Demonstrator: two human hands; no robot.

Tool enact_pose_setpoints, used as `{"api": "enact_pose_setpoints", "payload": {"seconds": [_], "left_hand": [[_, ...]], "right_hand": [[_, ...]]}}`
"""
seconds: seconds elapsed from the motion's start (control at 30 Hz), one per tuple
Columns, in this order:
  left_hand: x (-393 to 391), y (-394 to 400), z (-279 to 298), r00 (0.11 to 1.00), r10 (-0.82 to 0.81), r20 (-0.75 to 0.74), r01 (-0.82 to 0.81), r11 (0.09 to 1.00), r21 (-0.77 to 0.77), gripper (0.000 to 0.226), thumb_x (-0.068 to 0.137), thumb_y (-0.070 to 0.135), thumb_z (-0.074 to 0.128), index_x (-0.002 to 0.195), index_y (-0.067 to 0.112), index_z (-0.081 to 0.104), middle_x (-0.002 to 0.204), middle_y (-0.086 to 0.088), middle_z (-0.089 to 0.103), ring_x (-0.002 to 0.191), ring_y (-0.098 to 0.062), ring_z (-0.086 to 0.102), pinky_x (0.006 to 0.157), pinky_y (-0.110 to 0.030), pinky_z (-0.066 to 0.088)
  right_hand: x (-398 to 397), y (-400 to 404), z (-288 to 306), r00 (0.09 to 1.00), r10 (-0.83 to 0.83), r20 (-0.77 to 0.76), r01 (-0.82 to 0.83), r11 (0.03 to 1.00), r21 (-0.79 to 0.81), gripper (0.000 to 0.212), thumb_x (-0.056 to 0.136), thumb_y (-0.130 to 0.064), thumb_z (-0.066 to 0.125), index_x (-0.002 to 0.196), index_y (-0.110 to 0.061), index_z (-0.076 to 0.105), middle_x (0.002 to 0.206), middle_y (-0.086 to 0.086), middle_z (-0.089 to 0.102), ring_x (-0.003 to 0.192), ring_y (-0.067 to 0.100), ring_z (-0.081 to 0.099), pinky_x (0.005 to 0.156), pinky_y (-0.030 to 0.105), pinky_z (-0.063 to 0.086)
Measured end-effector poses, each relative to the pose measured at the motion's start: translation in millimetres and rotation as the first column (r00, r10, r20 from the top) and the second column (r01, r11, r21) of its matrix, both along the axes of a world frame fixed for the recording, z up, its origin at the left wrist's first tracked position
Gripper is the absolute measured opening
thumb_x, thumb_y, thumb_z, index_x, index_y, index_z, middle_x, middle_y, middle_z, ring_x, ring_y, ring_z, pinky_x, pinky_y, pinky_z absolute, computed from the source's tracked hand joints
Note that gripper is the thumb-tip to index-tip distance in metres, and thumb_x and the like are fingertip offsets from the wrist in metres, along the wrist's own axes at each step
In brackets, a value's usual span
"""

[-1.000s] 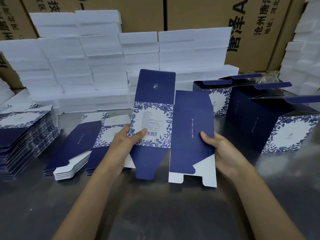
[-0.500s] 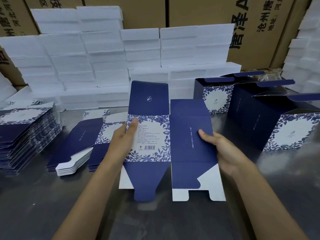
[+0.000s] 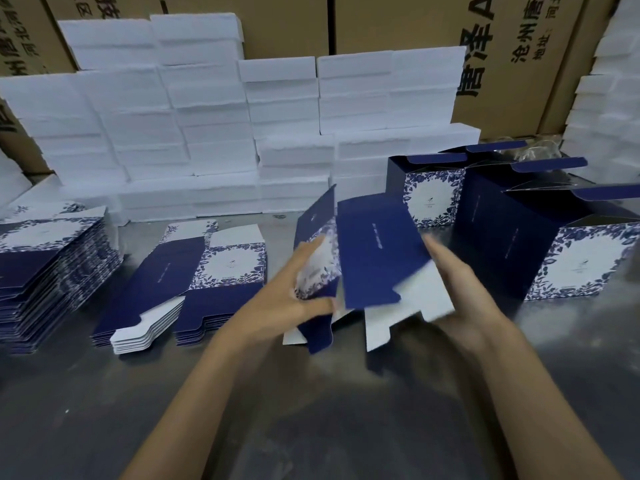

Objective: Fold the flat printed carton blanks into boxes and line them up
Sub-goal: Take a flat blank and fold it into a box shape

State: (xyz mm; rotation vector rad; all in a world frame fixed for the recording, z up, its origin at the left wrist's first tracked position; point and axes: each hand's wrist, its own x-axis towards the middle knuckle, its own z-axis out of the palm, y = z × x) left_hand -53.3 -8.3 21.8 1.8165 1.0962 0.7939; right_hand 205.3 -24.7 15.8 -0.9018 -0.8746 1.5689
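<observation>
A navy and white floral carton blank (image 3: 374, 258) stands half opened above the metal table (image 3: 311, 410), its panels angled into a box shape and blurred by motion. My left hand (image 3: 294, 289) presses on its floral left panel with fingers stretched out. My right hand (image 3: 457, 289) lies against its right side with straight fingers by the white bottom flaps. Three folded boxes stand at the right with open tops: the nearest (image 3: 581, 258), one behind it (image 3: 491, 188), one further left (image 3: 429, 195).
A flat stack of blanks (image 3: 194, 278) lies left of my hands, and a taller stack (image 3: 45, 268) sits at the far left. White foam boxes (image 3: 207, 133) are piled along the back, with brown shipping cartons (image 3: 502, 46) behind them.
The blank was held flat and facing me; now both hands have pushed its sides inward so it opens into a tube. It has dropped lower and tilted right.
</observation>
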Motion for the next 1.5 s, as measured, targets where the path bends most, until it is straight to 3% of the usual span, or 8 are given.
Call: {"api": "enact_pose_setpoints", "payload": {"seconds": [0.2,0.33,0.47,0.63,0.77,0.87,1.0,1.5], "left_hand": [[11.3,-7.2,1.7,0.999,0.053,0.005,-0.053,0.985,0.164,0.084,0.080,0.031,0.083,0.138,0.068,0.034,0.161,0.029,0.005,0.145,0.016,0.002,0.117,-0.028,0.023],[12.1,-7.0,8.3,0.958,0.167,0.232,-0.214,0.958,0.193,0.046,0.086,0.028,0.075,0.125,0.047,0.062,0.152,0.022,0.040,0.136,0.003,0.042,0.097,-0.017,0.045],[9.6,-7.9,12.1,0.927,0.220,0.305,-0.283,0.943,0.178,0.029,0.090,0.026,0.071,0.117,0.036,0.069,0.137,0.016,0.057,0.121,-0.005,0.057,0.108,-0.033,0.044],[12.9,-10.9,14.0,0.917,0.261,0.303,-0.325,0.927,0.185,0.030,0.087,0.031,0.072,0.116,0.031,0.067,0.137,0.016,0.055,0.123,-0.006,0.055,0.108,-0.035,0.045],[13.5,-12.2,11.9,0.916,0.274,0.292,-0.346,0.909,0.232,0.038,0.085,0.006,0.076,0.116,0.026,0.067,0.153,0.022,0.034,0.127,0.021,0.039,0.089,-0.012,0.047],[12.9,-11.7,12.6,0.907,0.289,0.307,-0.367,0.900,0.236,0.039,0.083,-0.005,0.073,0.112,0.020,0.068,0.153,0.015,0.042,0.127,0.009,0.048,0.094,-0.021,0.050],[14.0,-13.6,14.8,0.894,0.291,0.340,-0.376,0.901,0.217,0.035,0.083,-0.006,0.073,0.110,0.015,0.069,0.146,0.008,0.052,0.123,0.002,0.055,0.103,-0.036,0.050],[10.6,-10.0,16.5,0.914,0.262,0.309,-0.336,0.916,0.218,0.035,0.086,-0.013,0.067,0.114,0.008,0.067,0.144,0.005,0.053,0.120,0.010,0.053,0.100,-0.020,0.048]], "right_hand": [[-16.1,1.7,-3.6,0.993,0.102,0.054,-0.110,0.978,0.179,0.042,0.094,-0.018,0.039,0.086,-0.030,0.078,0.091,-0.005,0.072,0.073,0.009,0.061,0.073,0.029,0.047],[-28.6,3.9,-8.2,0.958,0.123,0.259,-0.191,0.947,0.257,0.056,0.090,-0.018,0.054,0.139,-0.045,0.054,0.140,-0.016,0.060,0.124,0.011,0.058,0.104,0.042,0.038],[-42.7,5.5,-16.7,0.922,-0.077,0.379,-0.043,0.954,0.298,0.069,0.082,-0.035,0.080,0.138,-0.058,0.046,0.142,-0.019,0.056,0.123,0.008,0.061,0.102,0.035,0.049],[-57.6,10.8,-30.1,0.770,-0.331,0.545,0.108,0.910,0.400,0.064,0.086,-0.027,0.081,0.128,-0.057,0.043,0.119,-0.022,0.061,0.095,-0.008,0.064,0.074,0.012,0.053],[-56.9,12.8,-32.0,0.659,-0.363,0.659,0.104,0.912,0.397,0.048,0.087,-0.030,0.079,0.118,-0.050,0.049,0.105,-0.023,0.063,0.091,0.003,0.065,0.079,0.023,0.056],[-46.8,12.6,-28.6,0.427,-0.373,0.824,0.032,0.917,0.398,0.024,0.085,-0.040,0.078,0.098,-0.032,0.059,0.093,-0.020,0.063,0.081,0.002,0.059,0.067,0.025,0.050],[-36.2,14.2,-27.3,0.241,-0.335,0.911,-0.112,0.923,0.369,0.035,0.088,-0.035,0.075,0.068,-0.024,0.048,0.070,-0.010,0.050,0.069,0.012,0.047,0.058,0.028,0.033],[-33.2,16.3,-26.5,0.342,-0.283,0.896,-0.116,0.934,0.339,0.042,0.090,-0.034,0.074,0.061,-0.020,0.047,0.056,-0.006,0.056,0.055,0.009,0.045,0.051,0.020,0.034]]}}
